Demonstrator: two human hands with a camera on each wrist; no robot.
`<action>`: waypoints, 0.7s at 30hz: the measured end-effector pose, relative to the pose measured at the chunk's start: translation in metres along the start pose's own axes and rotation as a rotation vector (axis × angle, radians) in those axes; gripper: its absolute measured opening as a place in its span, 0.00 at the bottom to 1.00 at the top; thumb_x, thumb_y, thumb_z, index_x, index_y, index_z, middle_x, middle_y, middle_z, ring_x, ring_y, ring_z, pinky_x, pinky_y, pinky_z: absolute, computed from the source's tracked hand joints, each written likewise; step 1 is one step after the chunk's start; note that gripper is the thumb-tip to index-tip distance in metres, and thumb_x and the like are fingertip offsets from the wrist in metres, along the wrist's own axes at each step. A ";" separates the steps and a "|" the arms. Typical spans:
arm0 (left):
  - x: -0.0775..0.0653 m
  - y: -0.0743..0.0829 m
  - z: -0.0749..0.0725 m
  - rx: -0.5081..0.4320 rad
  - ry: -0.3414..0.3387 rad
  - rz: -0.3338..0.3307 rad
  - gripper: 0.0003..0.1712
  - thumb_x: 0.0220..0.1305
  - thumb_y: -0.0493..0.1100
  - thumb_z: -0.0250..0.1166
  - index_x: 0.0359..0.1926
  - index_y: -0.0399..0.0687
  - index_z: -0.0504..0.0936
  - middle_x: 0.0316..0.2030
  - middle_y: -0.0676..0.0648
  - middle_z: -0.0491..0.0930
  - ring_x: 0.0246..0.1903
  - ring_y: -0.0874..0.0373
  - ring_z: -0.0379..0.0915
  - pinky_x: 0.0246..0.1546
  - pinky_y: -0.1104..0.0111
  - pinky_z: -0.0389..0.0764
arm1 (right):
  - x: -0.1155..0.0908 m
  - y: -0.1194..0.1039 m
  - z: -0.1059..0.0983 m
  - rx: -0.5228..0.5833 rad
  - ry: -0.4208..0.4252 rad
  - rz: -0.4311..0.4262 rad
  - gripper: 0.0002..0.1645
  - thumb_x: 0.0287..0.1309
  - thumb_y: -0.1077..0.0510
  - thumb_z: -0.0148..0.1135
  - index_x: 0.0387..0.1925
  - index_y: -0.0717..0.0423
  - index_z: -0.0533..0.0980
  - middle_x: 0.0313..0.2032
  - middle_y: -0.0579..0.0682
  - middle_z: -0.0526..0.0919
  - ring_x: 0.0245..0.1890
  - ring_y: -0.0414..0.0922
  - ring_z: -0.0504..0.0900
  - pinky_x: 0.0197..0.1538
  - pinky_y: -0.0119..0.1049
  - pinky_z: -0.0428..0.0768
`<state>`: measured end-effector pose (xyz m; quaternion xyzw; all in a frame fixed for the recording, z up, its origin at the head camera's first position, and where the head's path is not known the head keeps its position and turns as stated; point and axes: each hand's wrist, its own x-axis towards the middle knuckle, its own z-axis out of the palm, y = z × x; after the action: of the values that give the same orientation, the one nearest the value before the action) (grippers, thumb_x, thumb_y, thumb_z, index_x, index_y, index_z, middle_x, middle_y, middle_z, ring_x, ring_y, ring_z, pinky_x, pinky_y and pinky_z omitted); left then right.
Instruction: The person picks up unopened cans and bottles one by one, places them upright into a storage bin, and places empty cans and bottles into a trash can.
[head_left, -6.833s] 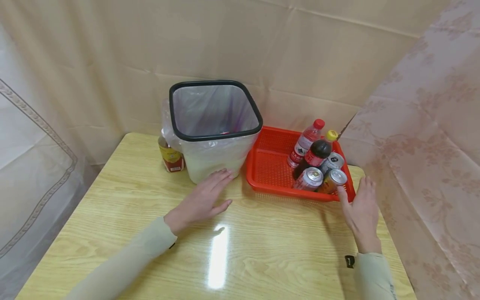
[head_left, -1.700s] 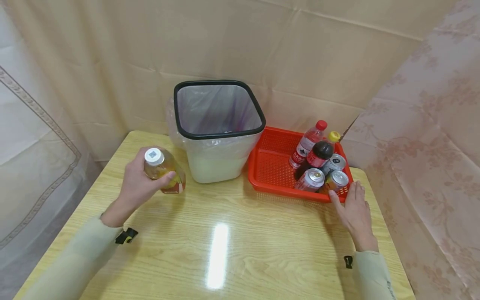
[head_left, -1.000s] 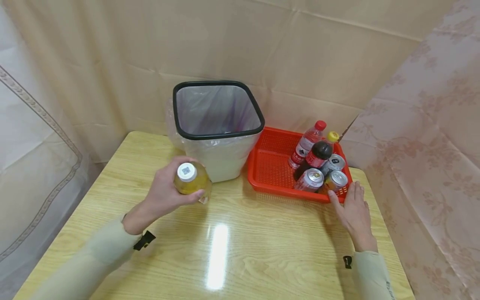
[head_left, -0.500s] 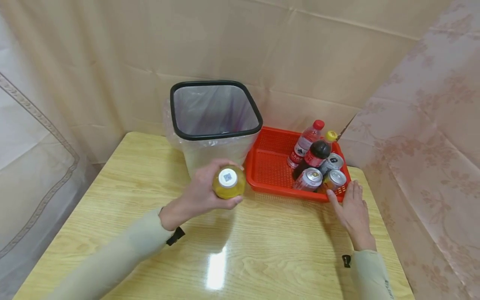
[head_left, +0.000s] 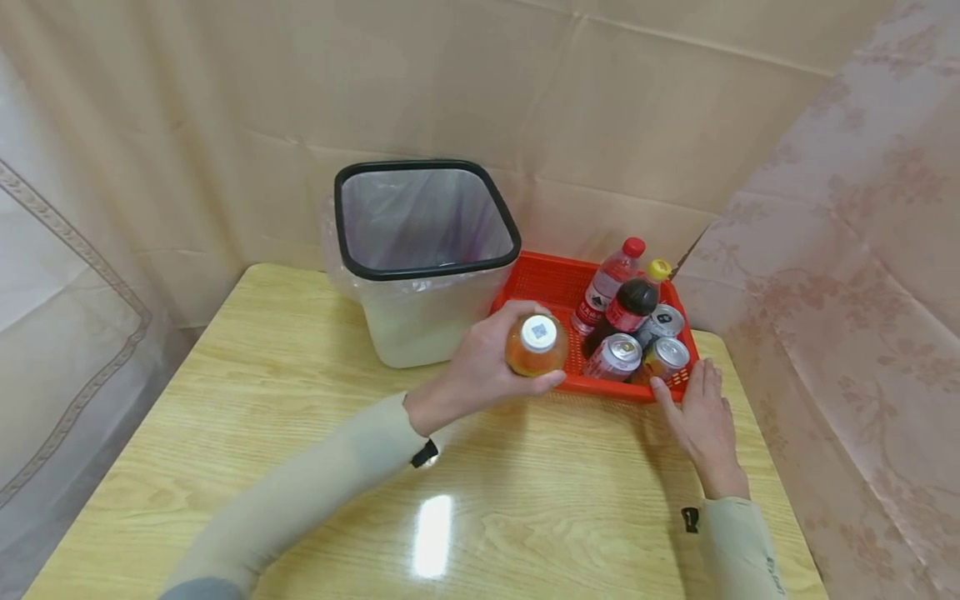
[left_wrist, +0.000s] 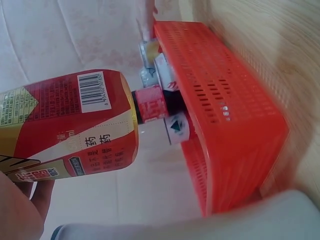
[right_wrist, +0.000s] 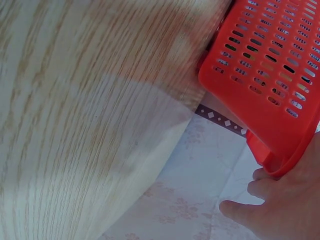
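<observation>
My left hand (head_left: 491,358) grips a white-capped drink bottle (head_left: 537,343) around its body, over the left front part of the red basket (head_left: 517,293). A red and yellow label with a barcode shows on the bottle (left_wrist: 75,125) in the left wrist view. At the basket's front right corner rests my right hand (head_left: 703,421), fingers straight along the rim. Inside the basket stand a red-capped water bottle (head_left: 604,287), a dark cola bottle (head_left: 633,302), a pink and silver can (head_left: 613,358), an orange can (head_left: 664,358) and a grey can (head_left: 662,323).
A pale bin (head_left: 412,325) with a black rim and a clear plastic liner stands left of the basket, against the curtain (head_left: 262,100). Something small shows low inside it. The wooden table (head_left: 562,508) ends near the right hand, beside a patterned cloth (head_left: 847,350).
My left hand took up the bottle from the bin's left side and carried it right, past the bin's front, to above the basket. My right hand shifted slightly left onto the basket's corner.
</observation>
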<state>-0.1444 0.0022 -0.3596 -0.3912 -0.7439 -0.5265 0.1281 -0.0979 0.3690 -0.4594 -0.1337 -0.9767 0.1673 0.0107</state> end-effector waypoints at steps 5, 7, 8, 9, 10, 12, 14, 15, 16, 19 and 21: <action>0.015 -0.005 0.018 -0.010 -0.009 -0.093 0.35 0.54 0.47 0.79 0.59 0.46 0.71 0.51 0.48 0.81 0.50 0.56 0.80 0.50 0.69 0.83 | 0.000 0.001 0.000 0.005 0.000 -0.007 0.65 0.72 0.23 0.35 0.78 0.74 0.34 0.78 0.75 0.34 0.78 0.72 0.36 0.71 0.76 0.48; 0.021 -0.007 0.024 -0.029 -0.013 -0.146 0.35 0.56 0.47 0.78 0.60 0.48 0.70 0.52 0.49 0.80 0.51 0.56 0.80 0.50 0.69 0.83 | 0.000 0.000 0.000 0.006 0.003 -0.008 0.64 0.72 0.23 0.35 0.78 0.75 0.34 0.78 0.75 0.34 0.78 0.72 0.36 0.70 0.76 0.48; 0.024 -0.008 0.027 -0.035 -0.011 -0.171 0.35 0.57 0.47 0.78 0.61 0.48 0.70 0.53 0.49 0.80 0.51 0.56 0.80 0.50 0.68 0.84 | 0.000 0.000 0.001 0.006 0.003 -0.008 0.64 0.72 0.23 0.35 0.78 0.75 0.34 0.78 0.75 0.34 0.78 0.72 0.36 0.70 0.76 0.48; 0.027 -0.009 0.030 -0.039 -0.005 -0.193 0.35 0.57 0.47 0.78 0.61 0.48 0.70 0.53 0.49 0.80 0.51 0.55 0.80 0.51 0.67 0.84 | 0.000 0.000 0.001 0.008 0.003 -0.007 0.65 0.72 0.23 0.35 0.78 0.75 0.34 0.78 0.75 0.34 0.78 0.72 0.36 0.70 0.76 0.48; 0.030 -0.011 0.033 -0.040 0.002 -0.215 0.36 0.58 0.48 0.78 0.62 0.48 0.69 0.54 0.48 0.80 0.52 0.55 0.80 0.51 0.67 0.84 | 0.000 0.000 0.001 0.009 0.004 -0.007 0.65 0.72 0.23 0.35 0.78 0.75 0.34 0.78 0.76 0.35 0.78 0.72 0.36 0.70 0.76 0.48; 0.035 -0.014 0.039 -0.039 0.020 -0.261 0.37 0.58 0.49 0.78 0.63 0.49 0.69 0.56 0.48 0.80 0.53 0.54 0.80 0.51 0.65 0.84 | 0.000 0.000 0.002 0.010 0.006 -0.007 0.65 0.72 0.23 0.35 0.78 0.75 0.34 0.78 0.76 0.35 0.78 0.73 0.37 0.70 0.76 0.48; 0.040 -0.018 0.046 -0.026 0.041 -0.299 0.38 0.58 0.50 0.78 0.64 0.49 0.69 0.57 0.47 0.80 0.54 0.53 0.80 0.52 0.64 0.84 | 0.001 0.000 0.002 0.007 0.008 -0.009 0.65 0.72 0.23 0.35 0.78 0.75 0.34 0.78 0.76 0.35 0.77 0.73 0.37 0.70 0.76 0.49; 0.043 -0.020 0.050 -0.023 0.049 -0.313 0.38 0.58 0.50 0.78 0.64 0.48 0.69 0.57 0.47 0.80 0.54 0.53 0.79 0.52 0.63 0.84 | 0.001 0.000 0.002 0.005 0.011 -0.011 0.65 0.72 0.23 0.35 0.78 0.75 0.35 0.78 0.76 0.35 0.77 0.73 0.37 0.70 0.76 0.49; 0.045 -0.023 0.055 -0.018 0.055 -0.328 0.38 0.58 0.50 0.78 0.65 0.48 0.69 0.58 0.47 0.80 0.55 0.53 0.79 0.53 0.63 0.84 | 0.000 0.000 0.002 0.003 0.013 -0.012 0.64 0.72 0.23 0.35 0.78 0.75 0.35 0.77 0.76 0.36 0.77 0.73 0.37 0.70 0.76 0.49; 0.050 -0.032 0.068 0.003 0.045 -0.363 0.40 0.59 0.51 0.78 0.66 0.47 0.68 0.58 0.46 0.80 0.55 0.52 0.79 0.54 0.63 0.83 | 0.000 0.000 0.002 0.000 0.018 -0.014 0.64 0.72 0.24 0.35 0.78 0.76 0.35 0.77 0.77 0.36 0.77 0.73 0.37 0.70 0.76 0.49; 0.052 -0.038 0.077 0.022 0.021 -0.395 0.40 0.59 0.53 0.78 0.66 0.47 0.68 0.59 0.46 0.79 0.56 0.53 0.79 0.56 0.63 0.83 | 0.000 0.000 0.001 0.003 0.017 -0.012 0.64 0.72 0.24 0.35 0.78 0.75 0.35 0.77 0.77 0.36 0.77 0.73 0.37 0.70 0.76 0.49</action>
<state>-0.1885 0.0883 -0.3859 -0.2310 -0.8103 -0.5374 0.0343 -0.0976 0.3684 -0.4607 -0.1293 -0.9772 0.1674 0.0203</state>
